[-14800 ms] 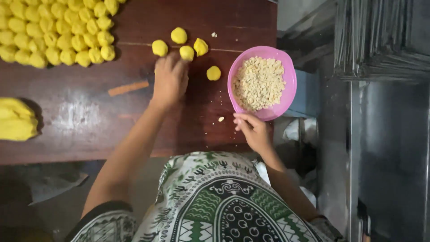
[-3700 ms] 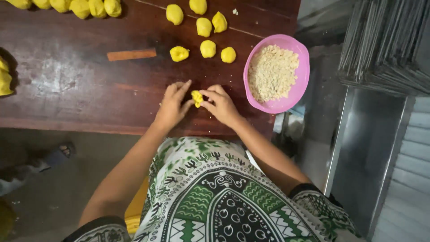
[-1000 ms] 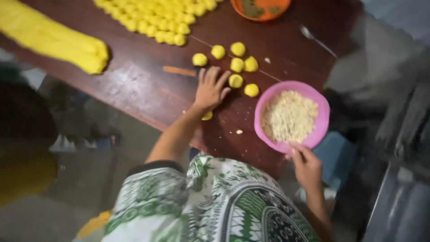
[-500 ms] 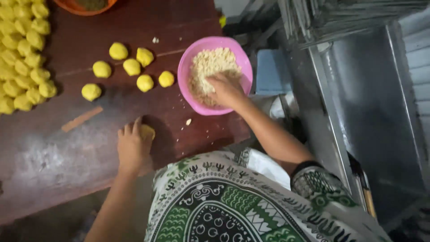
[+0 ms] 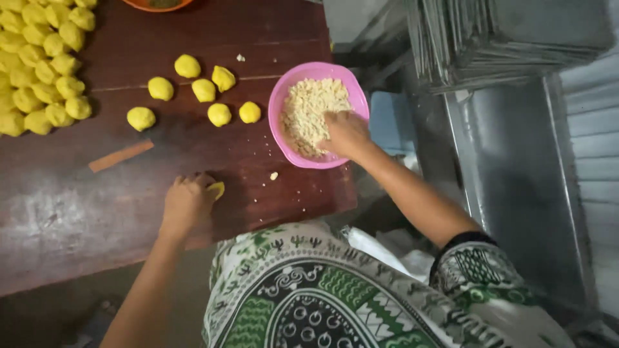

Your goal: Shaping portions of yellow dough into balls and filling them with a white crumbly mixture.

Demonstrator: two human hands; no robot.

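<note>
The left hand (image 5: 186,205) rests near the front edge of the dark wooden table (image 5: 64,212), fingers curled down over a yellow dough piece (image 5: 216,189). Only one end of that piece shows past the fingertips, so the hand seems to be closed on it, pressing it to the wood, though most of the contact is hidden.

The right hand (image 5: 345,132) is down inside the pink bowl (image 5: 278,109), which stands at the table's right end. Its fingers are bent into the pale crumbly filling (image 5: 306,109); whether they have pinched any up I cannot tell, since the back of the hand covers them.

Just left of the bowl, six loose dough balls (image 5: 204,90) lie in a small group, apart from each other. A larger heap of balls (image 5: 45,58) is packed close together at the far left corner. A flat wooden stick (image 5: 121,156) lies between the group and the left hand, and a few crumbs (image 5: 273,175) dot the wood below the bowl. An orange dish (image 5: 158,4) is cut off by the top edge. To the right, past the table, stands a stack of metal trays (image 5: 503,38)
</note>
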